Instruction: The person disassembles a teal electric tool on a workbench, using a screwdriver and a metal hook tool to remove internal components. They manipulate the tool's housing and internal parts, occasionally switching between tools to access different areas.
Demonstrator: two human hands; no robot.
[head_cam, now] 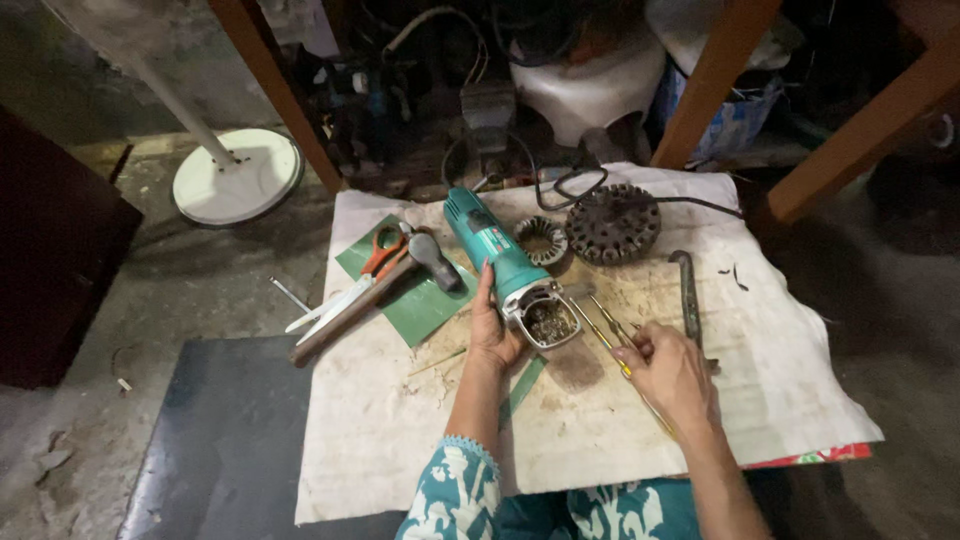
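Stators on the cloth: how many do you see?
2. A small stator lies right of the green tool; a large stator lies beside it, further right. Others may be hidden in the clutter behind.

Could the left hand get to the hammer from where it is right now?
Probably yes. The left hand is on the teal grinder, and the hammer lies just to its left on the green sheet. Only the scissors rest beside it; nothing stands between, though the hand would have to release the grinder.

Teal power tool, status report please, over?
Left hand grips teal power tool, open end up. Right hand on thin yellow-handled tools. Hammer, scissors lie left.
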